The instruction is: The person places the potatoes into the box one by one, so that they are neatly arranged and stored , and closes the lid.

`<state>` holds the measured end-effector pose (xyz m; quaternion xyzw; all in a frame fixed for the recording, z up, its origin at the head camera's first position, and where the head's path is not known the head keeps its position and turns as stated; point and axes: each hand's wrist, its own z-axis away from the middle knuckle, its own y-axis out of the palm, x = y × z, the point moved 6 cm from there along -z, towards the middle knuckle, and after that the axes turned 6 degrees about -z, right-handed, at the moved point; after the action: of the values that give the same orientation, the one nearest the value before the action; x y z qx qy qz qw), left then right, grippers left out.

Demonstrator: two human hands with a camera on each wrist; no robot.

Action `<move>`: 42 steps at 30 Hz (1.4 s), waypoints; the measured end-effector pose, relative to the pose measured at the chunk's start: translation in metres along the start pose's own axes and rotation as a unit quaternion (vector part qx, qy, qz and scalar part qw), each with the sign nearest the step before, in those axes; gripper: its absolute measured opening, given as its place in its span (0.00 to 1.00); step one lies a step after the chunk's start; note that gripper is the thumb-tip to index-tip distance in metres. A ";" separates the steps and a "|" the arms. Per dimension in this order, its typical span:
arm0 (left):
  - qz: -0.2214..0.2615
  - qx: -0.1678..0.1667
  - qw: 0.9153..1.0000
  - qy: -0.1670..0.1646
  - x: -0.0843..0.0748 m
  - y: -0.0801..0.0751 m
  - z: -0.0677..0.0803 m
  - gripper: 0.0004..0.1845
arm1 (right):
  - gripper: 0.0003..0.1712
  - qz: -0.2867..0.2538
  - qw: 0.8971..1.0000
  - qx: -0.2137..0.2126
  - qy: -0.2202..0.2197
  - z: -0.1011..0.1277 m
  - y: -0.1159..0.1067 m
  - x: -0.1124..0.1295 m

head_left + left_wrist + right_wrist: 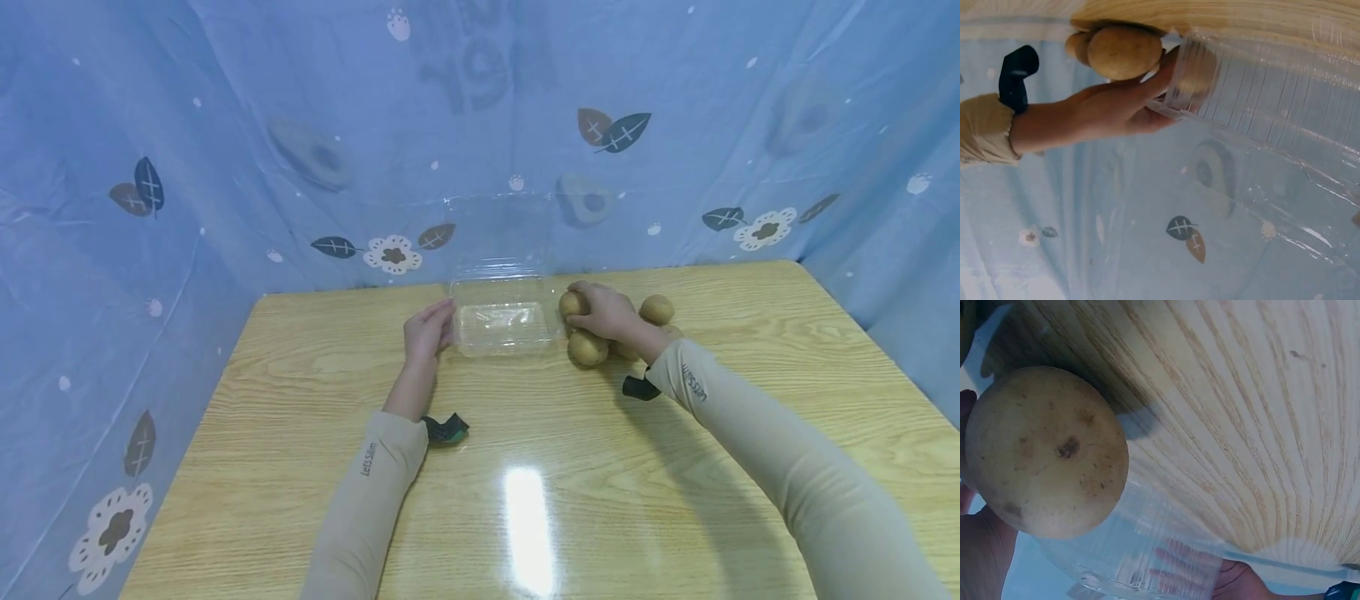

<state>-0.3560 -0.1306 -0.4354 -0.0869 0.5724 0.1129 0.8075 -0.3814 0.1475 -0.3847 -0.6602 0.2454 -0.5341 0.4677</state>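
**Right hand on a potato beside the clear tray**

One clear plastic tray (501, 327) lay open near the far edge of the tabletop (300, 392), about midway along it, its lid standing up against the blue curtain (225, 125). Just to its right sat a cluster of potatoes; four could be counted from the head view, though the hand may have hidden more. The right hand (611, 312) lay over the cluster, fingers curled round the potato (573, 303) nearest the tray. The left hand (427, 330) rested against the tray's left wall with straight, relaxed fingers, gripping nothing.

The head view alone showed the whole layout: both beige sleeves, a dark strap at each wrist, and another potato (656, 309) lying apart toward the right edge. The left wrist view showed, through the ribbed tray wall, the right hand's fingertips touching the tray's side with a potato above them. The right wrist view showed the gripped potato close up, with its brown spots, touching the tray rim, and the left hand's fingers blurred through the plastic.
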 end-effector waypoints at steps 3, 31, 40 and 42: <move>0.003 0.000 1.000 -0.001 0.000 0.000 0.000 0.14 | 0.33 0.014 1.000 -0.003 0.002 0.000 0.000 0.001; 0.043 0.016 0.999 0.014 0.001 0.003 0.005 0.17 | 0.32 -0.113 0.986 -0.107 -0.050 -0.012 -0.030 0.052; 0.036 0.004 0.999 0.004 0.003 0.002 0.004 0.16 | 0.31 -0.132 0.985 -0.087 -0.075 -0.027 -0.002 0.085; 0.031 0.001 1.000 0.002 0.003 0.003 0.003 0.16 | 0.32 -0.136 0.985 -0.078 -0.070 -0.031 0.007 0.090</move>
<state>-0.3535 -0.1263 -0.4372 -0.0687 0.5762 0.1377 0.8027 -0.3812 0.0593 -0.3488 -0.7577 0.1606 -0.5242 0.3541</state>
